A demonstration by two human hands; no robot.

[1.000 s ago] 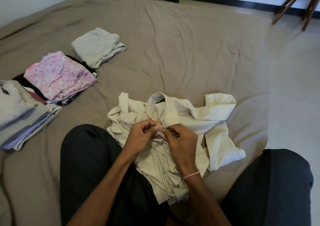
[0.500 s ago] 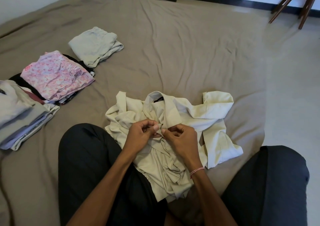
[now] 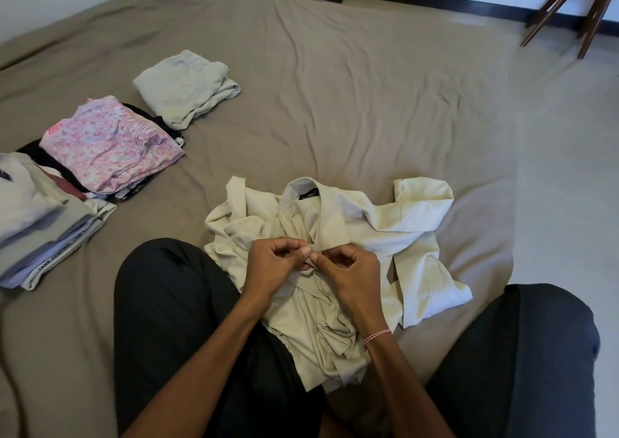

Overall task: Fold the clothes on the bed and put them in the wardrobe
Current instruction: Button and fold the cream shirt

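A crumpled cream collared shirt (image 3: 395, 223) lies on the brown bed (image 3: 351, 102) in front of my crossed legs, collar and black label facing up. My left hand (image 3: 274, 263) and my right hand (image 3: 348, 270) meet at the shirt's front just below the collar. Each hand pinches the front edge of the fabric between thumb and fingers, fingertips almost touching. The shirt's lower part bunches between my knees, and one sleeve spreads out to the right.
Folded clothes sit on the left of the bed: a pale green piece (image 3: 184, 85), a pink floral piece (image 3: 110, 142) on dark garments, and a grey and white stack (image 3: 40, 223). A wooden chair's legs (image 3: 562, 12) stand on the pale floor at the far right.
Both hands have stayed at the shirt's front, shifting slightly up toward the collar with small finger movements. The shirt and the folded piles have not moved.
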